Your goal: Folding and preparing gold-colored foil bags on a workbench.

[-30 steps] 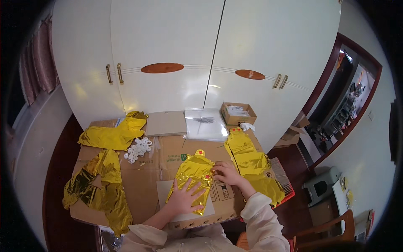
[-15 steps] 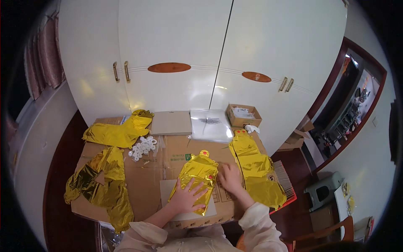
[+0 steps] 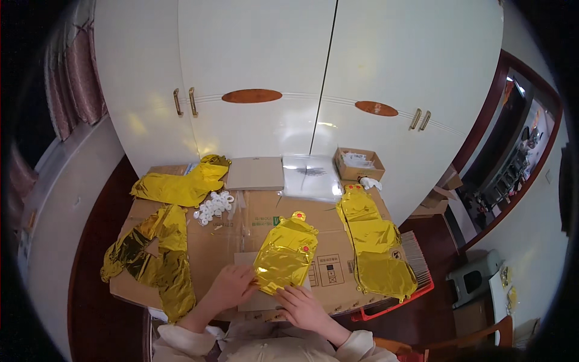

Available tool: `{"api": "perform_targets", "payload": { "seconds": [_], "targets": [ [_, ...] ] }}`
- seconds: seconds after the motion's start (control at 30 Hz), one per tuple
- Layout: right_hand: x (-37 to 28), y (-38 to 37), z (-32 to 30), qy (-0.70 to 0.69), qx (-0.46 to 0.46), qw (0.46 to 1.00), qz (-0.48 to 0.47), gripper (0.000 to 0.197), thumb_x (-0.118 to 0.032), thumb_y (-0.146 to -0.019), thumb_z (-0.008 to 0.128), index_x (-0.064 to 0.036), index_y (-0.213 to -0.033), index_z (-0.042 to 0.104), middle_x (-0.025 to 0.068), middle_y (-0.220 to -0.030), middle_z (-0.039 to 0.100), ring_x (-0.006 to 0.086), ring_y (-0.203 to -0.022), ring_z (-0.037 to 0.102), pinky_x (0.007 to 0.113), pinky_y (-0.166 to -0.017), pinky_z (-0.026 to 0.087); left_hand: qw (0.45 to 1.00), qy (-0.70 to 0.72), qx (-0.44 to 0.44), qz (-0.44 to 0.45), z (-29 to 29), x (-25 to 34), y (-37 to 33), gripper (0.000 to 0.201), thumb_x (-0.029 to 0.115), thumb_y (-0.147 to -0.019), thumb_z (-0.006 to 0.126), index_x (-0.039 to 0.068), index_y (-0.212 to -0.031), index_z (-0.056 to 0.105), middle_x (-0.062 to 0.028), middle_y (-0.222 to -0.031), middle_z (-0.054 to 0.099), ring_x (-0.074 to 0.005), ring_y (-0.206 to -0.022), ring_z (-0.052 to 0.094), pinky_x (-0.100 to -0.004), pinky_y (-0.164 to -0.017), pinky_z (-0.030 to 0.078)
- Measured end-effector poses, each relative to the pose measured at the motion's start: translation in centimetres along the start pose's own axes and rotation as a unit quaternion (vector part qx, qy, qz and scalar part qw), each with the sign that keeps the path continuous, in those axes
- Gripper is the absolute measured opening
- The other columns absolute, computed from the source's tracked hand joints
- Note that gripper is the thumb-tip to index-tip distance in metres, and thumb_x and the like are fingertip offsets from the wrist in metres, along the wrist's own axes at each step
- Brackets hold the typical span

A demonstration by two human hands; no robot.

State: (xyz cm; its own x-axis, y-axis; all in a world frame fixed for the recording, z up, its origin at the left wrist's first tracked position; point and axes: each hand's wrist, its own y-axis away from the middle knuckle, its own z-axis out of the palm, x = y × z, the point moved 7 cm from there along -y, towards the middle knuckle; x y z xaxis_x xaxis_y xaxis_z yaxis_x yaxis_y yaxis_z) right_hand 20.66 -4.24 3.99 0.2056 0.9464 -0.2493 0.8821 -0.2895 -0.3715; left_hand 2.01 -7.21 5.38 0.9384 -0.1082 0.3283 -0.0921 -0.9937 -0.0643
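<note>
A flat, folded gold foil balloon (image 3: 288, 250) with small red spots lies in front of me, partly over a light sheet of card (image 3: 246, 258). At its lower left edge is my left hand (image 3: 232, 286), fingers drawn together on the foil; its thumb is hidden. My right hand (image 3: 300, 306) rests at the lower right corner with fingers stretched out, the tips touching the foil's bottom edge. A longer flat gold foil balloon (image 3: 377, 244) lies to the right. Two crumpled gold foil pieces (image 3: 175, 188) are spread along the left.
Cardboard (image 3: 211, 253) covers the table. White rings (image 3: 214, 208) are heaped at the back left. Behind stand grey-brown card sheets (image 3: 256, 174), clear plastic sleeves (image 3: 312, 176) and a small box of packets (image 3: 360, 163). A red crate (image 3: 386, 309) sits at the right edge.
My right hand has moved from the balloon's right side to its bottom right corner. My left hand has slid off its middle to the lower left edge. The view has shifted slightly.
</note>
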Motion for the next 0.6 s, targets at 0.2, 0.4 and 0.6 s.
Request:
{"api": "perform_targets", "payload": {
  "seconds": [0.2,0.4,0.6],
  "targets": [
    [2.0,0.7,1.0,0.013,-0.039,0.999,0.021,0.041,-0.027,-0.091,0.06,-0.0073,-0.126,0.059,0.0085,-0.13,0.057,0.0233,-0.126,0.05,0.042,-0.108,0.036,0.988,-0.122,0.01,0.093,2.7,2.6,4.8,0.067,0.056,-0.086,0.06,0.005,-0.129,0.056,-0.0177,-0.139,0.05,-0.0328,-0.131,0.046,-0.0544,-0.106,0.037],
    [3.7,1.2,0.7,0.048,-0.04,0.998,0.029,0.038,-0.025,-0.091,0.061,-0.0104,-0.126,0.06,0.0058,-0.129,0.059,0.0224,-0.124,0.053,0.043,-0.108,0.037,0.975,-0.206,0.01,0.086,3.2,4.5,6.8,0.066,0.053,-0.081,0.064,0.006,-0.127,0.058,-0.0157,-0.139,0.051,-0.0313,-0.13,0.047,-0.0576,-0.105,0.036],
    [4.1,0.8,0.2,0.062,-0.017,0.998,0.024,0.036,-0.025,-0.09,0.062,-0.0099,-0.122,0.062,0.0051,-0.124,0.062,0.0211,-0.12,0.055,0.045,-0.105,0.039,0.976,-0.156,0.071,0.136,5.5,4.1,9.2,0.046,0.027,-0.082,0.063,0.009,-0.124,0.06,-0.0075,-0.131,0.058,-0.0224,-0.122,0.055,-0.0449,-0.101,0.043]
  ]
}}
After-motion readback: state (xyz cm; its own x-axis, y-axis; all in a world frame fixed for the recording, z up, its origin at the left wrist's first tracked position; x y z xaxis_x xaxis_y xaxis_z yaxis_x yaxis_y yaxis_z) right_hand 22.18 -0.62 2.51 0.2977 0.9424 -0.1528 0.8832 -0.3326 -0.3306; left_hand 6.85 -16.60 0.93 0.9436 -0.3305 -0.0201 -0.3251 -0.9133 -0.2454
